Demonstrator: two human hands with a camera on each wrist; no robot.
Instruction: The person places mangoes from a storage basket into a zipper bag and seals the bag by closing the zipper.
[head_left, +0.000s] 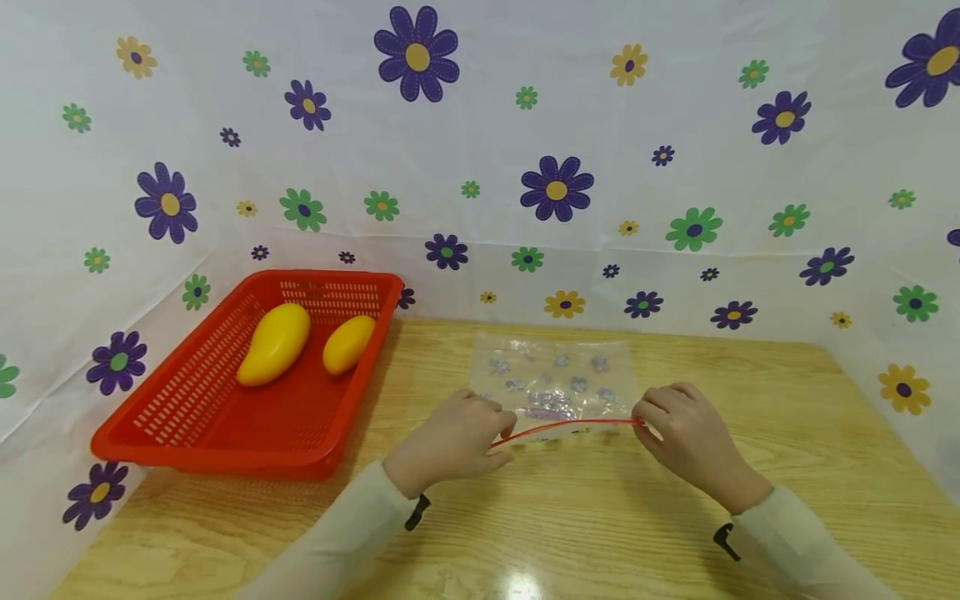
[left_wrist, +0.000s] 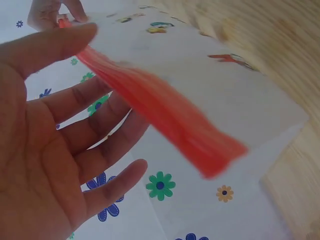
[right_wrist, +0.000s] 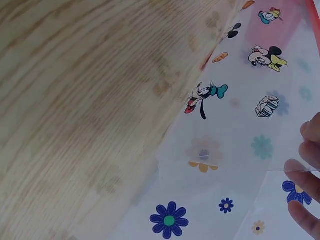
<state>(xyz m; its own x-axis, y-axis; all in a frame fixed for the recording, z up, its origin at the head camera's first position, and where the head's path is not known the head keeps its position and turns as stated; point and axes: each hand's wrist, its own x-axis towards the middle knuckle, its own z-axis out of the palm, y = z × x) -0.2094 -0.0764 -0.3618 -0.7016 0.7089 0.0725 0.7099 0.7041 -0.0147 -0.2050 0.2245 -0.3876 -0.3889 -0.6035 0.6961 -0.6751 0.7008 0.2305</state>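
A clear zip bag (head_left: 551, 354) with small cartoon prints and a red zip strip (head_left: 573, 422) stretches between the two hands above the table. My right hand (head_left: 693, 437) pinches the strip's right end between thumb and fingers; only its fingertips (right_wrist: 307, 180) show in the right wrist view. At the other end, my left hand (head_left: 459, 442) has its thumb apart from its fingers, with the strip passing between them. In the left wrist view the left hand (left_wrist: 45, 125) shows loosely straight fingers behind the red strip (left_wrist: 165, 115). The bag's contents, if any, cannot be made out.
On the left of the wooden table (head_left: 750, 400) stands a red plastic basket (head_left: 330, 446). Inside lie a larger yellow mango (head_left: 276, 343) and a smaller yellow mango (head_left: 349, 344). A white flower-printed cloth (head_left: 480, 150) hangs behind and along both sides.
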